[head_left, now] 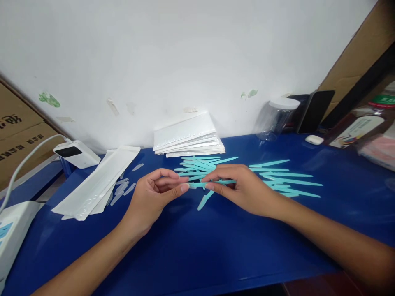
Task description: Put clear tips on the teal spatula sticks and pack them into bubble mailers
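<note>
Both my hands meet over the middle of the blue table [197, 246]. My left hand [154, 195] is curled, its thumb and forefinger pinching one end of a thin teal plastic stick [197, 184]. My right hand [239, 187] is closed on the same stick from the other side. Behind my fingers lies a loose pile of teal sticks [197, 164]. More teal sticks [286, 179] are spread out to the right. One stick [205, 200] lies on the table just below my fingers.
Long white pouches [97, 183] and small clear strips [123, 190] lie at left. A stack of white padded envelopes [188, 137] sits against the wall. A white power bank [76, 153], a clear jar [274, 119], a phone [315, 111] and cardboard boxes [18, 135] ring the table.
</note>
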Available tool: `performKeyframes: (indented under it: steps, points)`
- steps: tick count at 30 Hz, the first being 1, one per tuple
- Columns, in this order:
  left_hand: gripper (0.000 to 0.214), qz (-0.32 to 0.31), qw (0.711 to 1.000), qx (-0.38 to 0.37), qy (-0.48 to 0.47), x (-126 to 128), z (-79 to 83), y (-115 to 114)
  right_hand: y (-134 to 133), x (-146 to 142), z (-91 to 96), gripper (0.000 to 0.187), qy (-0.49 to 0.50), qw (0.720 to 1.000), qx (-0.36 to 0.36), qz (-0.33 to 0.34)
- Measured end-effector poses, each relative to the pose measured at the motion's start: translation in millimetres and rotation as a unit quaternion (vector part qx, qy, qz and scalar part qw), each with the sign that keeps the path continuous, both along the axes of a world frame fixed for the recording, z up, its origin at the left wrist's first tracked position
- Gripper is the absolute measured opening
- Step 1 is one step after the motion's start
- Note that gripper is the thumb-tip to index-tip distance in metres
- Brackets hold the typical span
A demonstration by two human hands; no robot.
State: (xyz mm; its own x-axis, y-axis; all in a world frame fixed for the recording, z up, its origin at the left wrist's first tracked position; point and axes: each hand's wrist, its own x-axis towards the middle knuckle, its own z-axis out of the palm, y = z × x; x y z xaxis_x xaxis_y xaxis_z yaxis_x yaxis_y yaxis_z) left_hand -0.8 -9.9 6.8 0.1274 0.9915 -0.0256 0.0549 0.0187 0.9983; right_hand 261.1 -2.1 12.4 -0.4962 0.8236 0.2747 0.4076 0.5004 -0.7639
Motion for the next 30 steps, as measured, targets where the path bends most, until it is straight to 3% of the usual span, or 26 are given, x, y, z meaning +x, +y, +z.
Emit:
performKeyframes:
  steps: [2,3,5,7,10,14,20,26,30]
  points:
    - [0.034,0.007,0.99,0.092,0.103,-15,11.8,10,9,5,-6.9,0.025,-0.018,1.0,0.022,-0.006]
    - [0.034,0.022,0.971,0.145,0.189,-26,19.1,16,14,8,-10.6,0.029,-0.03,0.999,0.042,-0.01]
    - [0.041,0.048,0.905,0.206,0.37,-56,33.2,30,23,14,-17.0,0.037,-0.053,0.995,0.078,-0.014]
    - [0.048,-0.015,0.846,0.151,0.511,-87,42.7,44,31,20,-20.3,0.038,-0.063,0.992,0.106,-0.023]
    - [0.055,-0.075,0.805,0.056,0.586,-118,44.1,57,40,30,-18.2,0.029,-0.079,0.984,0.152,-0.044]
    - [0.051,-0.13,0.809,0.012,0.573,-120,33.0,58,49,45,-8.1,0.02,-0.094,0.97,0.203,-0.097]
    - [0.04,-0.177,0.824,0.039,0.537,-107,28.7,51,57,59,-1.3,0.018,-0.099,0.961,0.213,-0.145]
    - [0.051,-0.133,0.831,0.049,0.538,-135,45.9,55,55,57,0.2,0.02,-0.108,0.961,0.206,-0.152]
    - [0.049,-0.125,0.828,-0.002,0.547,-151,45.2,64,55,58,2.7,0.02,-0.117,0.96,0.2,-0.156]
